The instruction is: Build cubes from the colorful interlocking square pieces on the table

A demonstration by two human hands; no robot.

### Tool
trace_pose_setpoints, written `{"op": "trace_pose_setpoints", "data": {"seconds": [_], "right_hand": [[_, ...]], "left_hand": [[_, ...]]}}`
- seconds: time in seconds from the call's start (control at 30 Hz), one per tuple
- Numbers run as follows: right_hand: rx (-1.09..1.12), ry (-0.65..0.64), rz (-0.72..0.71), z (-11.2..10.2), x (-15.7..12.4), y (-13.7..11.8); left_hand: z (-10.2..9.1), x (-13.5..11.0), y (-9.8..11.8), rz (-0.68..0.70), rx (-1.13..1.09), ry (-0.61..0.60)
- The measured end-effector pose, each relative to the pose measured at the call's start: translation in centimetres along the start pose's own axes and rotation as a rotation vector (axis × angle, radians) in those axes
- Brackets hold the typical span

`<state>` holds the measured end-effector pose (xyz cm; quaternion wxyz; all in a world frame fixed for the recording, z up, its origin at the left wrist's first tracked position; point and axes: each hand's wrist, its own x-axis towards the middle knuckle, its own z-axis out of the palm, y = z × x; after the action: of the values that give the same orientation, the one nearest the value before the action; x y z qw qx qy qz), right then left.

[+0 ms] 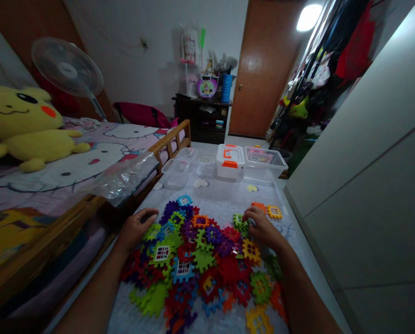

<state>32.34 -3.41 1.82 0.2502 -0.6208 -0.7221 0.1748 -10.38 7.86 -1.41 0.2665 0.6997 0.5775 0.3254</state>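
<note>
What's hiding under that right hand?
At the fingertips of the right hand you can see a green piece, partly covered by them. Anything directly beneath the palm is hidden, so I can't tell whether more pieces lie there.

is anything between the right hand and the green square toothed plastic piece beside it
Nothing visible stands between them: the fingers of the right hand are at the right side of the green square toothed plastic piece. Whether they grip it is unclear.
</note>
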Motion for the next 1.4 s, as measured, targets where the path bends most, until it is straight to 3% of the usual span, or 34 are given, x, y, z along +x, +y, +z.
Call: {"op": "trace_pose_setpoints", "data": {"seconds": [0.17, 0.4, 0.53, 0.7, 1.4], "right_hand": [[-0.020, 0.006, 0.028, -0.5, -0.1, 0.2], [0.011, -0.051, 0.166, 1.2, 0.2, 0.3], [0.092, -0.029, 0.139, 0.6, -0.1, 1.1], [0.041, -0.041, 0.096, -0.1, -0.5, 1.7], [0.027, -0.127, 0.017, 0.0, -0.1, 0.2]], "left_hand": [[-0.1, -0.1, 0.2, -0.004, 0.000, 0.002], [-0.1, -0.1, 0.1, 0.001, 0.016, -0.001], [-0.1, 0.0, 0.0, 0.005, 0.011, -0.004], [-0.1, 0.0, 0.1, -0.019, 0.002, -0.008], [-0.1, 0.0, 0.3, 0.002, 0.002, -0.019]]}}
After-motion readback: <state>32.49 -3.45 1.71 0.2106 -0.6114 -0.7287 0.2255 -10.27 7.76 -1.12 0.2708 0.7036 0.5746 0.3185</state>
